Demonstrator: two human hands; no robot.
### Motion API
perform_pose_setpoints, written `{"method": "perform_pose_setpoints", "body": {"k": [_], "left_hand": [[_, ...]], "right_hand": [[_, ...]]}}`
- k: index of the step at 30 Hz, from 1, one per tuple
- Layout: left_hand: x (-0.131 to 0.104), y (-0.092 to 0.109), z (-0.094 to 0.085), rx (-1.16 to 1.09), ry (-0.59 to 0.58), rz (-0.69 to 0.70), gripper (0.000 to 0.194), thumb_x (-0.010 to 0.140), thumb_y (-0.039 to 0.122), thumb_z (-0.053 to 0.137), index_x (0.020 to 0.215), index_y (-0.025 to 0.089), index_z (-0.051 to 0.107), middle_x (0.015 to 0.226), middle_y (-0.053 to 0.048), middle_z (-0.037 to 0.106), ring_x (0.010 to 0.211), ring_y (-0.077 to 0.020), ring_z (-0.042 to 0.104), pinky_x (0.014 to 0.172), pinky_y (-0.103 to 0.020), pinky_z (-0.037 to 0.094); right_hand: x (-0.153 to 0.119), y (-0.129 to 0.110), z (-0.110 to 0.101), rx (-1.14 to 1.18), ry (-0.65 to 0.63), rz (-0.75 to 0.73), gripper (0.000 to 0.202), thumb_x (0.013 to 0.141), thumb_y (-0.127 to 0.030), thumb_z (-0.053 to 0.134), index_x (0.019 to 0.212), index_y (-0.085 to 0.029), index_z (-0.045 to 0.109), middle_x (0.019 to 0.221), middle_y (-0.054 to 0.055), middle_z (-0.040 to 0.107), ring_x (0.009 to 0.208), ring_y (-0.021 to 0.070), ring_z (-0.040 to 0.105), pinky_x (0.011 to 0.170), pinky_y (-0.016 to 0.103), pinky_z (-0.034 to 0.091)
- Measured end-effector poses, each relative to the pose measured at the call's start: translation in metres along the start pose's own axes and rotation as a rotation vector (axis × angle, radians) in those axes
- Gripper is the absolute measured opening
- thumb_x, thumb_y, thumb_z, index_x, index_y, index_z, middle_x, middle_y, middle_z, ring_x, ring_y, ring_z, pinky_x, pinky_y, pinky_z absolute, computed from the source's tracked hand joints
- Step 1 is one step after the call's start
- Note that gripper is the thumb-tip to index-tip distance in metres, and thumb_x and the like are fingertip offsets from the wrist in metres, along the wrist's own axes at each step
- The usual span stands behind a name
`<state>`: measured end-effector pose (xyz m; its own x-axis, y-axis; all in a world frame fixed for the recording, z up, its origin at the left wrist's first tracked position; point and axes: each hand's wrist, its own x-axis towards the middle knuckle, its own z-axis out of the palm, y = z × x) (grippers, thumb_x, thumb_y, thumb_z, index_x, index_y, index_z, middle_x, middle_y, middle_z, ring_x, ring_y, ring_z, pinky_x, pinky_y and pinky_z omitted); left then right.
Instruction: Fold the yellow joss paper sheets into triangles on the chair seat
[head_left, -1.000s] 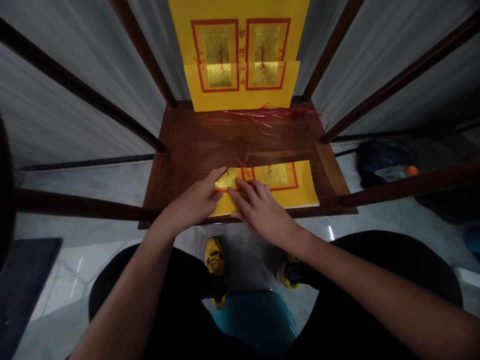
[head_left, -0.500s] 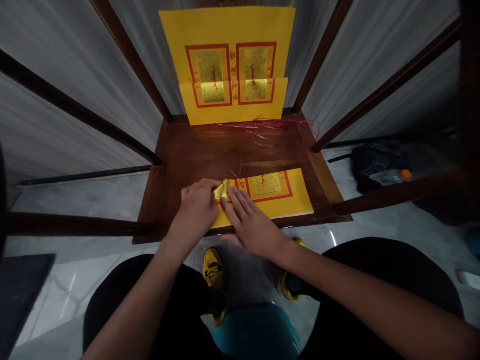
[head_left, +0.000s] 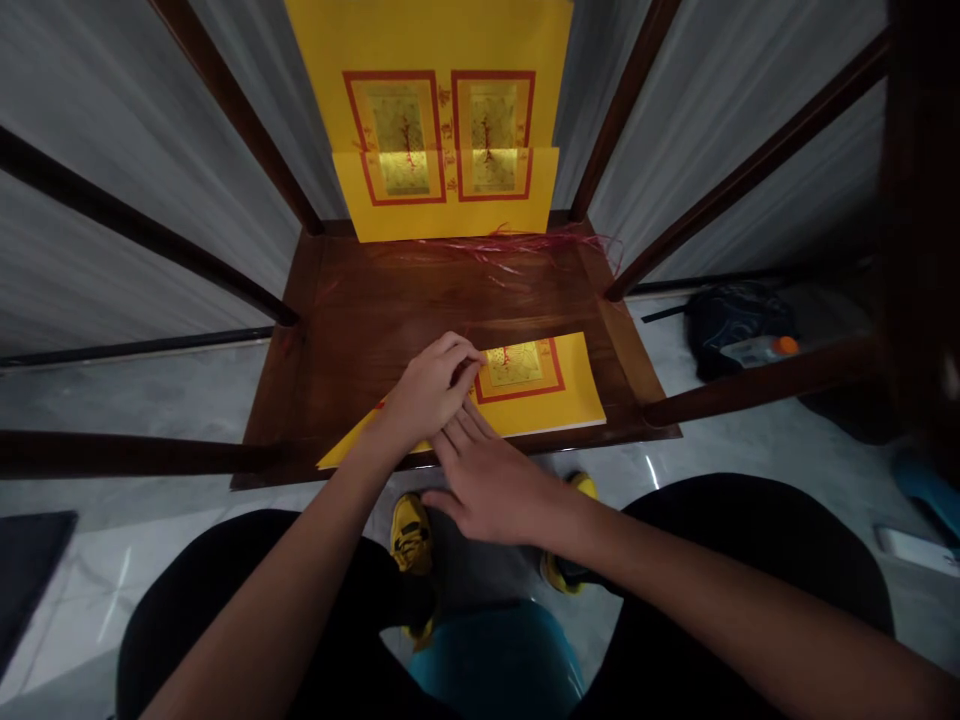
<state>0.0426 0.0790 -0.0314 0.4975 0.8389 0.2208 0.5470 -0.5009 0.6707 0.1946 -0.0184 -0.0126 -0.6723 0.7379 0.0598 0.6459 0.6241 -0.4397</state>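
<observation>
A folded yellow sheet of joss paper (head_left: 577, 385) with a red frame and a gold foil square lies along the front edge of the wooden seat. My left hand (head_left: 431, 390) is over its middle, thumb and fingertips pinched together at the upper edge beside the foil. Stretched out flat, my right hand (head_left: 499, 480) presses its fingers on the paper just below the left fingertips. To the left of my hands the sheet ends in a pointed corner; its middle is hidden beneath them.
Leaning upright at the seat's back is a larger yellow paper (head_left: 450, 220) with two red-framed gold squares. Red string strands (head_left: 517, 245) lie at its foot. Dark wooden bars (head_left: 247, 120) rise around the seat (head_left: 360, 310). A bag (head_left: 739, 315) and a bottle (head_left: 757, 350) are at right.
My left hand has moved right along the sheet, from its left part to its middle. The left pointed corner now shows. My right hand stays flat on the paper, and the view has shifted slightly.
</observation>
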Motion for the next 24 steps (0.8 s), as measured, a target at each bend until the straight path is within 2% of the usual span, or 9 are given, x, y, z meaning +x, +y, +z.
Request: {"method": "perform_pose_setpoints", "body": {"k": [2, 4, 5, 7, 10, 14, 19, 22, 24], "left_hand": [[-0.001, 0.002, 0.003, 0.039, 0.015, -0.002, 0.020, 0.110, 0.026, 0.052, 0.113, 0.022, 0.071, 0.120, -0.007, 0.070, 0.113, -0.0227, 0.070, 0.105, -0.040, 0.054], [-0.003, 0.006, 0.008, 0.108, 0.010, 0.005, 0.021, 0.110, 0.027, 0.054, 0.123, 0.021, 0.069, 0.128, -0.010, 0.069, 0.120, -0.0258, 0.067, 0.109, -0.044, 0.052], [-0.004, 0.008, 0.009, 0.161, 0.001, 0.009, 0.025, 0.110, 0.028, 0.055, 0.130, 0.020, 0.067, 0.133, -0.012, 0.068, 0.123, -0.0281, 0.065, 0.110, -0.046, 0.051], [-0.005, 0.011, 0.012, 0.275, -0.022, 0.008, 0.035, 0.110, 0.031, 0.056, 0.142, 0.018, 0.062, 0.144, -0.014, 0.066, 0.129, -0.0325, 0.061, 0.111, -0.050, 0.048], [-0.007, 0.013, 0.012, 0.372, -0.052, -0.005, 0.042, 0.113, 0.035, 0.052, 0.150, 0.017, 0.059, 0.150, -0.014, 0.064, 0.129, -0.0342, 0.058, 0.109, -0.051, 0.047], [-0.007, 0.012, 0.011, 0.410, -0.069, 0.012, 0.044, 0.114, 0.038, 0.051, 0.152, 0.016, 0.060, 0.150, -0.014, 0.064, 0.128, -0.0345, 0.056, 0.107, -0.050, 0.046], [-0.006, 0.012, 0.012, 0.440, -0.078, 0.021, 0.049, 0.114, 0.037, 0.050, 0.159, 0.019, 0.056, 0.152, -0.014, 0.063, 0.128, -0.0347, 0.055, 0.107, -0.050, 0.045], [-0.006, 0.013, 0.011, 0.451, -0.082, 0.021, 0.048, 0.114, 0.036, 0.051, 0.160, 0.021, 0.056, 0.152, -0.013, 0.063, 0.127, -0.0342, 0.056, 0.108, -0.051, 0.046], [-0.006, 0.014, 0.011, 0.450, -0.082, 0.027, 0.048, 0.114, 0.035, 0.052, 0.159, 0.021, 0.056, 0.152, -0.013, 0.062, 0.126, -0.0342, 0.057, 0.108, -0.052, 0.046]], "right_hand": [[-0.006, 0.016, -0.027, 0.138, -0.082, -0.034, 0.039, 0.112, -0.033, 0.055, 0.142, -0.013, 0.071, 0.151, 0.018, 0.071, 0.144, 0.0297, 0.063, 0.119, 0.046, 0.053], [-0.013, 0.043, -0.049, 0.155, -0.005, 0.151, 0.038, 0.115, -0.024, 0.041, 0.120, -0.018, 0.078, 0.120, 0.010, 0.083, 0.115, 0.0247, 0.076, 0.103, 0.042, 0.060], [-0.016, 0.058, -0.058, 0.078, 0.135, 0.255, 0.037, 0.114, -0.023, 0.041, 0.118, -0.016, 0.078, 0.119, 0.012, 0.083, 0.114, 0.0264, 0.075, 0.104, 0.045, 0.059], [-0.022, 0.087, -0.067, -0.116, 0.325, 0.359, 0.036, 0.109, -0.022, 0.052, 0.134, -0.009, 0.073, 0.144, 0.020, 0.074, 0.139, 0.0342, 0.064, 0.123, 0.054, 0.046], [-0.031, 0.114, -0.071, -0.187, 0.292, 0.465, 0.042, 0.105, -0.026, 0.057, 0.139, -0.006, 0.071, 0.147, 0.021, 0.073, 0.138, 0.0380, 0.065, 0.125, 0.058, 0.043], [-0.043, 0.118, -0.077, -0.173, 0.340, 0.524, 0.037, 0.104, -0.029, 0.055, 0.127, -0.011, 0.077, 0.132, 0.018, 0.079, 0.123, 0.0366, 0.072, 0.109, 0.052, 0.055], [-0.048, 0.112, -0.083, -0.097, 0.435, 0.508, 0.024, 0.096, -0.018, 0.058, 0.097, -0.016, 0.081, 0.130, 0.015, 0.081, 0.120, 0.0332, 0.075, 0.111, 0.051, 0.056], [-0.048, 0.108, -0.085, 0.057, 0.498, 0.415, 0.027, 0.102, -0.029, 0.060, 0.104, -0.017, 0.084, 0.133, 0.015, 0.081, 0.126, 0.0322, 0.075, 0.117, 0.052, 0.053], [-0.050, 0.106, -0.086, 0.256, 0.431, 0.347, 0.035, 0.108, -0.040, 0.057, 0.110, -0.021, 0.086, 0.134, 0.011, 0.082, 0.129, 0.0302, 0.074, 0.119, 0.051, 0.053]]}}
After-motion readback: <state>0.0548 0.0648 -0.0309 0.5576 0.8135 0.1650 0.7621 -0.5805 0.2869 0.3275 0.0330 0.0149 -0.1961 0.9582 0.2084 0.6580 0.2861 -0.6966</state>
